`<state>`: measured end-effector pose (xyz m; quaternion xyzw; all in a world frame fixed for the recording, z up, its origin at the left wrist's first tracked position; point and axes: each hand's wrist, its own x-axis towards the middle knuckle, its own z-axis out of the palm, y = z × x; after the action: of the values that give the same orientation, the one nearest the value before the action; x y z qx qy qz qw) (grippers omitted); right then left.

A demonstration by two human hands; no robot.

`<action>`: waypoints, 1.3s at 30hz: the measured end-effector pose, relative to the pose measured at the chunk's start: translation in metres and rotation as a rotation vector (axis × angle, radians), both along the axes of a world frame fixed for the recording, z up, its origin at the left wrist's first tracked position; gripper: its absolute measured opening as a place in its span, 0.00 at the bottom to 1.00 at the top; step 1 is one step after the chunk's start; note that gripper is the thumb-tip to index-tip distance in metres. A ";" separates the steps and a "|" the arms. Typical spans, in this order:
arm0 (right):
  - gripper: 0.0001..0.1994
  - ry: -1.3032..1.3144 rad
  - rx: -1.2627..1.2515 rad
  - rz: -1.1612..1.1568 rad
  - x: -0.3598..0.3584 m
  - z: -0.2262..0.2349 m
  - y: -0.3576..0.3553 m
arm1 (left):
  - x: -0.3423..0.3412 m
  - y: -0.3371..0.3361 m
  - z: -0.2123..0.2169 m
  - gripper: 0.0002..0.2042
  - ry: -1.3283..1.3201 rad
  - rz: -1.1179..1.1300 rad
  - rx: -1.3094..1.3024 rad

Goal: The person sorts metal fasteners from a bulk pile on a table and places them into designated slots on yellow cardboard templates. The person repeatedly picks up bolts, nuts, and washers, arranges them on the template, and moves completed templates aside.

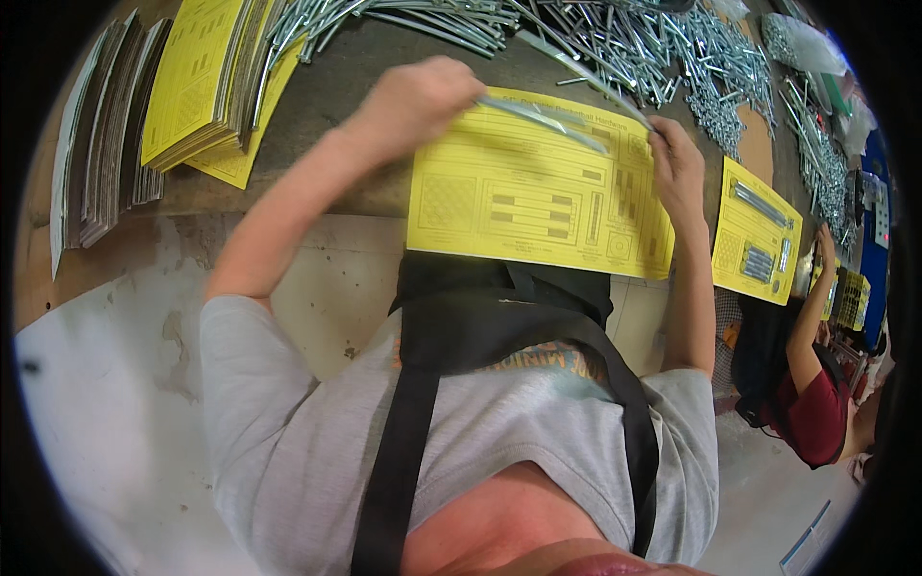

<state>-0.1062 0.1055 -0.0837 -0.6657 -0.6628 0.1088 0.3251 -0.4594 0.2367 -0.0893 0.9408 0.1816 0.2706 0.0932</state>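
A yellow printed card lies at the front edge of the bench before me, marked with boxes and part outlines. My left hand, somewhat blurred, is closed over the card's upper left corner. Long silver rods, smeared by motion, stick out from it to the right across the card's top. At the card's right edge my right hand is closed, fingertips pinching the near end of another long silver rod. That rod slants up and left toward the loose hardware.
Long bolts and smaller hardware lie heaped along the back. Stacked yellow cards and card edges stand at left. On the right sits a yellow card with parts, near another person's arm.
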 end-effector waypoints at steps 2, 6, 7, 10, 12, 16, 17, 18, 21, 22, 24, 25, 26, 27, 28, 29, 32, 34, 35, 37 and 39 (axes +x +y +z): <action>0.08 -0.042 0.000 0.125 -0.003 -0.005 0.001 | 0.029 -0.032 -0.007 0.10 0.079 -0.031 0.032; 0.07 -0.111 -0.056 0.259 -0.010 -0.012 0.005 | 0.047 -0.052 -0.022 0.10 0.105 0.011 0.046; 0.07 -0.116 -0.056 0.262 -0.012 -0.014 0.007 | 0.047 -0.051 -0.024 0.10 0.102 0.033 0.052; 0.07 -0.133 -0.076 0.270 -0.012 -0.018 0.013 | 0.047 -0.044 -0.029 0.10 0.063 0.058 0.042; 0.08 -0.166 -0.057 0.277 -0.012 -0.021 0.015 | 0.046 -0.038 -0.029 0.09 0.008 0.072 0.024; 0.10 -0.265 -0.054 0.227 -0.014 -0.025 0.006 | 0.047 -0.015 -0.029 0.09 -0.052 0.092 -0.096; 0.10 -0.242 -0.038 0.222 -0.015 -0.026 0.004 | 0.048 -0.009 -0.029 0.08 -0.066 0.093 -0.132; 0.11 -0.217 -0.011 0.218 -0.016 -0.026 0.003 | 0.048 -0.007 -0.029 0.09 -0.004 0.100 -0.167; 0.12 -0.325 0.015 -0.006 -0.016 -0.021 -0.011 | 0.045 -0.003 -0.029 0.12 0.095 0.143 -0.133; 0.13 -0.240 -0.068 -0.039 -0.014 -0.019 -0.014 | 0.038 -0.005 -0.027 0.13 0.108 0.172 -0.046; 0.15 -0.063 -0.231 -0.096 -0.007 -0.014 -0.018 | 0.020 -0.014 -0.023 0.16 0.172 0.258 0.019; 0.17 -0.016 -0.256 -0.071 -0.006 -0.012 -0.018 | 0.008 -0.020 -0.021 0.17 0.223 0.308 0.002; 0.18 0.006 -0.259 -0.068 -0.006 -0.013 -0.017 | -0.002 -0.023 -0.019 0.18 0.254 0.354 0.008; 0.18 0.027 -0.263 -0.063 -0.006 -0.013 -0.016 | -0.008 -0.025 -0.020 0.19 0.274 0.373 -0.195; 0.19 0.056 -0.294 -0.075 -0.008 -0.015 -0.014 | -0.011 -0.025 -0.021 0.19 0.245 0.348 -0.255; 0.20 0.029 -0.247 -0.039 -0.012 -0.017 -0.012 | -0.012 -0.025 -0.023 0.19 0.200 0.317 -0.299; 0.25 -0.088 -0.153 0.034 -0.031 -0.027 -0.005 | -0.003 -0.016 -0.031 0.19 0.168 0.260 -0.315; 0.26 -0.095 -0.198 -0.043 -0.036 -0.027 -0.003 | 0.003 -0.014 -0.032 0.19 0.177 0.254 -0.296; 0.25 -0.074 -0.223 -0.065 -0.037 -0.025 -0.003 | 0.005 -0.015 -0.032 0.19 0.177 0.262 -0.289; 0.25 -0.012 -0.244 -0.063 -0.036 -0.022 -0.003 | 0.004 -0.018 -0.029 0.19 0.136 0.248 -0.286; 0.24 0.016 -0.263 -0.064 -0.032 -0.019 -0.002 | -0.002 -0.020 -0.025 0.18 0.101 0.295 -0.412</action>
<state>-0.1386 0.1031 -0.1031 -0.7224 -0.6188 0.1897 0.2434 -0.4614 0.2163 -0.1145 0.8777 0.3725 0.1913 0.2331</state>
